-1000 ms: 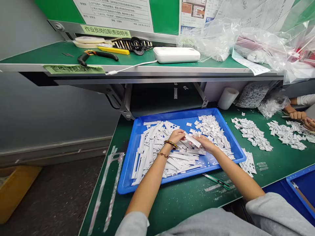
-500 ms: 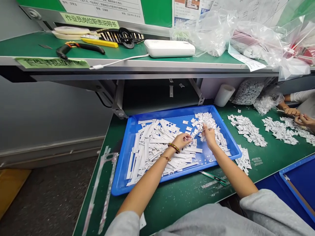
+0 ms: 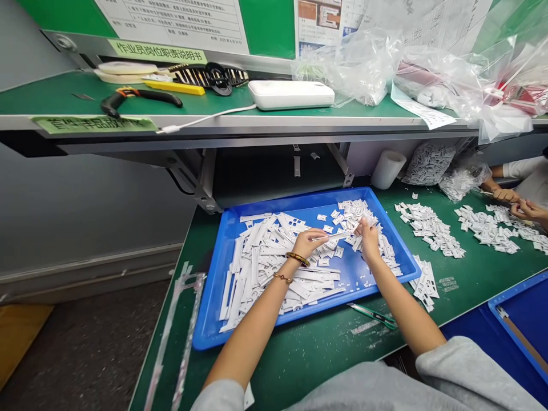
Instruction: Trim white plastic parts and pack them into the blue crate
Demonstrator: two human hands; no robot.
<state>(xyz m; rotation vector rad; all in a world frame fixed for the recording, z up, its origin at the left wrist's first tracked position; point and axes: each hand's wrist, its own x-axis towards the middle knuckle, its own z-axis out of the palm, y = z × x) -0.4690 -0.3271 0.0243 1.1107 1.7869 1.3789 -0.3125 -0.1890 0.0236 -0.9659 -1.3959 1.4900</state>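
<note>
White strip [image 3: 340, 235] has come up between the hands since the earlier frame.
Left hand [image 3: 305, 242] pinches one end over the blue tray [image 3: 310, 212], apparently leaving the other accessible; right hand [image 3: 369, 242] curls beside it, its fingertip contact unclear. The tray holds long strips [image 3: 256, 260] leftward, small pieces [image 3: 387, 251] rightward.

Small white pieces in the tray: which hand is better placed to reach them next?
Right, probably: the right hand is over the small pieces; the left hand grips a white strip.
</note>
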